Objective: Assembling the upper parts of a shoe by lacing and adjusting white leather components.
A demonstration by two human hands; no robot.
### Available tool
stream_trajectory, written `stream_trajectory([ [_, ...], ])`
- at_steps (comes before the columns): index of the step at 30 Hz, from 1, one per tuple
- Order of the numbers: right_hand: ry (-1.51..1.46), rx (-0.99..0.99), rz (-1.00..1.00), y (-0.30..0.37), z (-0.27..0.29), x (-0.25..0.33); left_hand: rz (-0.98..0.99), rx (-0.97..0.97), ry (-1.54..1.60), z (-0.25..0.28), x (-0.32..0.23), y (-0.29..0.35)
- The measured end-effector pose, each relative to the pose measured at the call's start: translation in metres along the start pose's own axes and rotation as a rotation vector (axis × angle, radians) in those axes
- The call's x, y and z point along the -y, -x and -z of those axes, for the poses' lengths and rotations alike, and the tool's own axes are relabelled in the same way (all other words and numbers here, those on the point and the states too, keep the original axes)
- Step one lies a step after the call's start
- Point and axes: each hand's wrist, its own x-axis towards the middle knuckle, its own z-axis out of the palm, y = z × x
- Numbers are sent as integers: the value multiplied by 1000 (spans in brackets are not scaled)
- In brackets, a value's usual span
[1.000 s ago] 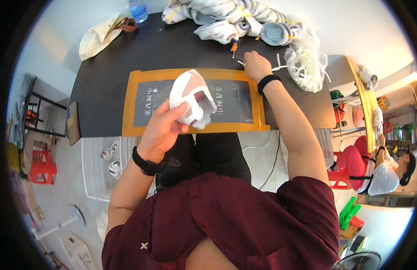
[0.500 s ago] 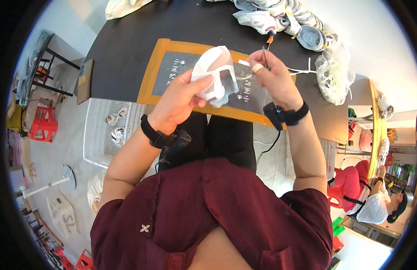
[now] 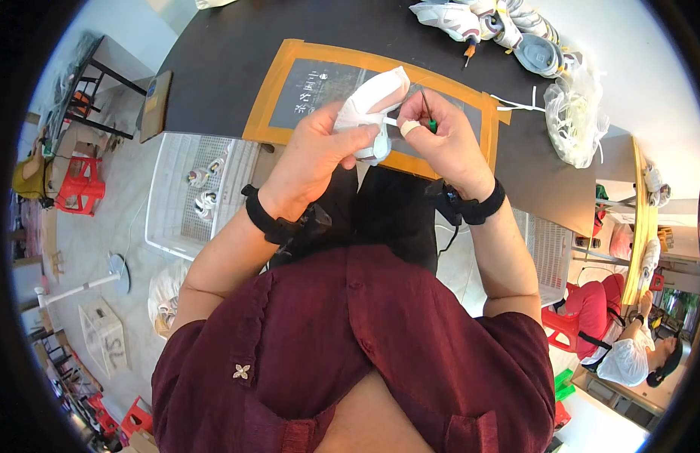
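My left hand (image 3: 313,155) is closed around a white and pale pink shoe upper (image 3: 378,94), held tilted over the near edge of the table. My right hand (image 3: 449,147) is closed against the upper's right side. Its fingers hold a thin tool with a green handle (image 3: 432,125) and a slim dark shaft pointing away from me. A short white lace (image 3: 392,121) spans the gap between the upper and my right fingertips. Beneath both hands lies a dark mat edged with orange tape (image 3: 268,94). The tool's lower end is hidden in my palm.
On the dark table (image 3: 229,60), a heap of white and grey shoes (image 3: 449,21) sits at the far right, near a clear bag of white laces (image 3: 575,124). White crates (image 3: 165,196) stand below on both sides. Another person (image 3: 621,366) sits at the right.
My right hand has moved left and nearer, up to the shoe upper, so the lace between them looks shorter. The upper has turned in my left hand.
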Motion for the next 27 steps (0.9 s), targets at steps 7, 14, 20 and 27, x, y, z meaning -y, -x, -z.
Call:
stream_trajectory([
  [7,46,58,22,4,-1,3,-26,-31,-24,-2,-1,6],
  [14,94,83,-5,3,-1,5,-44,-49,-65,-1,4,8],
  [20,-115,115,-59,2,3,1,-57,-56,-69,-1,6,8],
  [27,16,168,-26,-1,5,2,-26,-28,-34,1,6,10],
])
